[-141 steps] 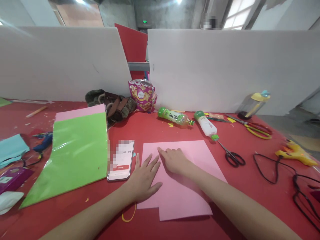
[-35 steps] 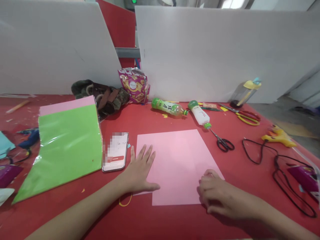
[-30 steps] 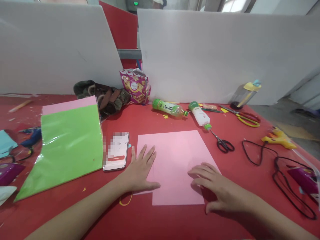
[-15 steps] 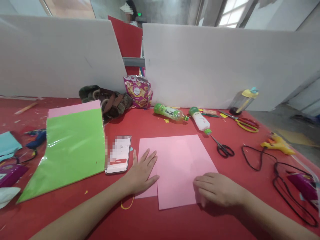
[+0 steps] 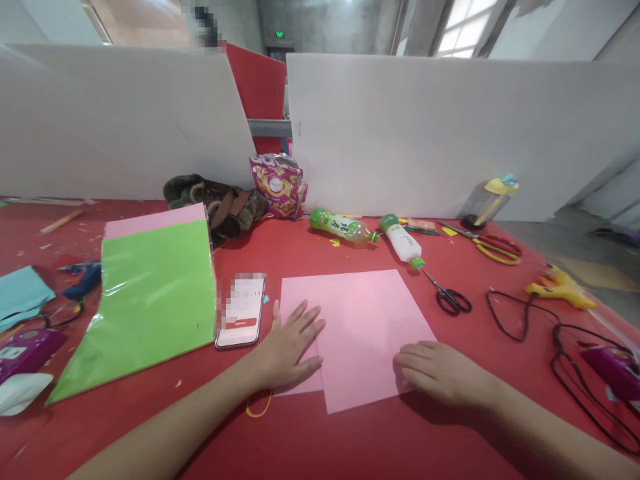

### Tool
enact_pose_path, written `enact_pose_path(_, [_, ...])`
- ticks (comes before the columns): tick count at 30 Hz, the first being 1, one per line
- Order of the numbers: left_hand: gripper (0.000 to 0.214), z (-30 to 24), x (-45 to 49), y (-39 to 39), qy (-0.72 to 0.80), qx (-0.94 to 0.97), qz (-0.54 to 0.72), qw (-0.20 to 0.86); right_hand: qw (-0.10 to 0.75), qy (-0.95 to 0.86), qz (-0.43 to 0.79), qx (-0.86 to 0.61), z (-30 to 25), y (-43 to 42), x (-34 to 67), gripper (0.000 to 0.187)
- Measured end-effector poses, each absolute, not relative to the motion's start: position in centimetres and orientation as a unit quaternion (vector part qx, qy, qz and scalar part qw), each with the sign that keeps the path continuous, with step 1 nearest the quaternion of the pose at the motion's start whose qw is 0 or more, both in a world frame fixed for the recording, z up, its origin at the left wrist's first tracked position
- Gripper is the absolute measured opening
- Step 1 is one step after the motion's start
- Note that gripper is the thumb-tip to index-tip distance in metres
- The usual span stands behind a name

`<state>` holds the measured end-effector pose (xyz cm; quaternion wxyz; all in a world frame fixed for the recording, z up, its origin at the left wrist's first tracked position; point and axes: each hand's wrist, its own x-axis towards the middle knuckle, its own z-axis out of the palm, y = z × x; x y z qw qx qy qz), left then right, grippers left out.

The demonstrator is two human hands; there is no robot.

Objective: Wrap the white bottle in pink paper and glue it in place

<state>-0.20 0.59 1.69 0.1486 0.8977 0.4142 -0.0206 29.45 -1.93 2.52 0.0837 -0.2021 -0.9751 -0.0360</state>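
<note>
Two pink sheets lie overlapped in front of me; the upper pink sheet [image 5: 367, 333] covers most of the lower pink sheet [image 5: 307, 383]. My left hand [image 5: 290, 350] presses flat on their left part, its fingers spread. At the right edge of the upper sheet, my right hand [image 5: 440, 373] has its fingers together over the border, pinching it; the thumb is hidden. Left of the sheets lies a phone [image 5: 243, 313] with its screen lit. Black-handled scissors [image 5: 453, 300] rest beyond my right hand. A thin yellow loop [image 5: 260, 405] sits below my left wrist.
Green sheets in a clear sleeve [image 5: 155, 293] lie at left. Farther back are a snack bag [image 5: 279, 187], a tea bottle [image 5: 343, 227] and a white glue bottle [image 5: 403, 243]. A yellow glue gun [image 5: 563, 287] with a looping cord lies at right. White panels [image 5: 425, 133] stand behind.
My right hand has turned the upper sheet slightly, its near corner shifting right and away from me. My left hand remains flat. The whole view has shifted a little.
</note>
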Motion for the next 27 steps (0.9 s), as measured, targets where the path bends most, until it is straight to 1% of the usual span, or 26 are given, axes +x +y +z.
enact_pose_path(3, [0.056,1.8,-0.4,0.6,0.381,0.910,-0.022,0.159,0.042,-0.970,0.015,-0.240,3.0,-2.1,29.5,0.023])
enact_pose_path(5, [0.057,1.9,-0.4,0.6,0.376,0.912,-0.026,0.160,0.029,-0.969,0.017,-0.246,3.2,-2.2,29.7,0.021])
enact_pose_path(7, [0.057,1.9,-0.3,0.7,0.376,0.913,-0.029,0.159,0.039,-0.970,-0.014,-0.240,3.3,-2.3,30.0,0.024])
enact_pose_path(10, [0.056,1.9,-0.3,0.7,0.376,0.913,-0.029,0.157,0.065,-0.978,-0.077,-0.185,3.1,-2.2,30.2,0.030])
enact_pose_path(12, [0.057,1.9,-0.3,0.7,0.378,0.912,-0.030,0.157,0.084,-0.979,-0.096,-0.160,2.8,-2.1,30.2,0.032])
enact_pose_path(15, [0.062,1.9,-0.4,0.7,0.382,0.910,-0.020,0.159,0.131,-0.966,-0.065,-0.213,2.9,-1.9,29.9,0.029])
enact_pose_path(19, [0.074,1.7,-0.3,0.7,0.368,0.912,0.024,0.178,0.224,-0.906,0.046,-0.355,4.9,-1.8,29.1,0.022])
enact_pose_path(20, [0.074,1.7,-0.2,0.7,0.368,0.910,0.043,0.187,0.244,-0.888,0.073,-0.384,5.6,-1.8,28.8,0.021])
enact_pose_path(21, [0.070,1.7,-0.2,0.7,0.373,0.904,0.068,0.198,0.262,-0.869,0.096,-0.408,6.5,-1.8,28.6,0.020])
enact_pose_path(24, [0.044,1.6,-0.1,0.6,0.402,0.863,0.173,0.251,0.324,-0.817,0.177,-0.442,8.7,-1.8,27.8,0.017])
enact_pose_path(26, [0.033,1.5,-0.1,0.4,0.430,0.816,0.248,0.295,0.391,-0.789,0.241,-0.408,9.7,-1.7,27.3,0.018])
enact_pose_path(27, [0.031,1.6,0.0,0.3,0.446,0.786,0.285,0.319,0.416,-0.779,0.258,-0.391,10.0,-1.7,27.0,0.023])
